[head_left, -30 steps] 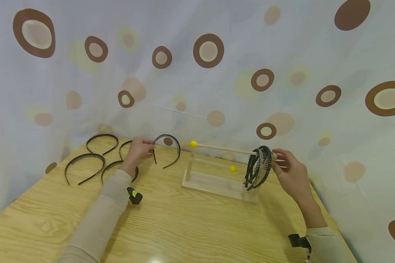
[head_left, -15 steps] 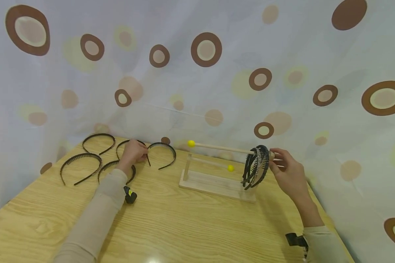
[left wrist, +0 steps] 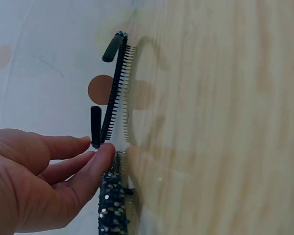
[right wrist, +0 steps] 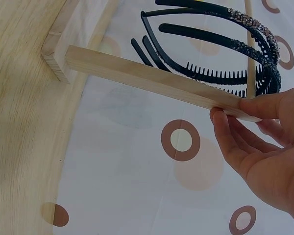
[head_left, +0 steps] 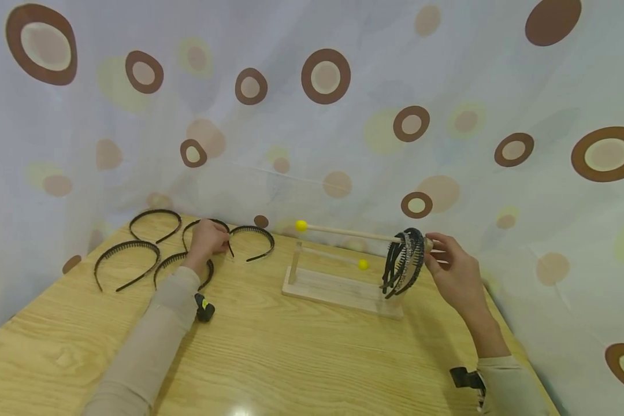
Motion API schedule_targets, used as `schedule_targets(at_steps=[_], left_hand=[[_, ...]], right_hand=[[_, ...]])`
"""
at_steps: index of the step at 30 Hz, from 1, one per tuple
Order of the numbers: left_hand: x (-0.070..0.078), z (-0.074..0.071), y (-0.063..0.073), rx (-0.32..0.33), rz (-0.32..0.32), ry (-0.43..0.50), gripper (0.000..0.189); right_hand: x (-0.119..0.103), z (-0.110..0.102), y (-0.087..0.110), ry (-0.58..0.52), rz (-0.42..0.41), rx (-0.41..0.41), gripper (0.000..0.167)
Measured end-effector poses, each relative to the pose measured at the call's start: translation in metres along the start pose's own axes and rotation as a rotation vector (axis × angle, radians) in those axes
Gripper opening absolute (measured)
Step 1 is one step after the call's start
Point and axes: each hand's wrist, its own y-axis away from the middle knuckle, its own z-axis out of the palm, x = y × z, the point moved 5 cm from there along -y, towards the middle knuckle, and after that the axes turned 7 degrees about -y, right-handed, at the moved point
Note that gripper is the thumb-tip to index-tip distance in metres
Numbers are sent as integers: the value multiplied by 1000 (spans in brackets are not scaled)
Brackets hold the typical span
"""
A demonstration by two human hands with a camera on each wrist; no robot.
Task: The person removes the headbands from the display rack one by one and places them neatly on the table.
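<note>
My left hand (head_left: 210,240) pinches one side of a black toothed headband (head_left: 253,231) at the back of the table. In the left wrist view, thumb and fingertips meet at the band's edge, and a glittery headband (left wrist: 112,205) lies just below them. My right hand (head_left: 455,271) grips the upper end of the upright post (right wrist: 152,78) of a wooden rack (head_left: 338,289). Several black headbands (head_left: 405,263), some with sparkling stones, hang bunched on the rack's upper rod (head_left: 353,233), close beside the right hand. Yellow balls cap the rods' free ends.
Several more headbands lie at the left: one at the back (head_left: 155,212), one in front (head_left: 127,245), others partly behind the left hand and sleeve. A patterned curtain (head_left: 291,144) stands directly behind the table (head_left: 301,358).
My left hand has lowered the headband from a raised, upright position down to the tabletop, shifting slightly left. My right hand keeps its hold on the rack post.
</note>
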Motion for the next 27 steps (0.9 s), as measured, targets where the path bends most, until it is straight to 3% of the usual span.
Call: schedule_targets(at_steps=[6, 12, 15, 17, 22, 27], left_hand=[[2, -6, -1, -13, -9, 2, 18], [16, -10, 1, -8, 44, -22, 22], [36, -11, 11, -18, 89, 46, 22], [53, -12, 20, -24, 138, 75, 33], [101, -12, 46, 24, 309, 57, 38], [149, -10, 85, 95, 506, 88, 32]], right_hand=[[-2, 0, 1, -4, 6, 4, 42], [-2, 0, 0, -6, -2, 5, 42], [-3, -1, 0, -4, -2, 5, 42], [-3, -1, 0, -3, -2, 3, 43], [-2, -1, 0, 3, -5, 10, 43], [0, 0, 1, 0, -10, 19, 42]])
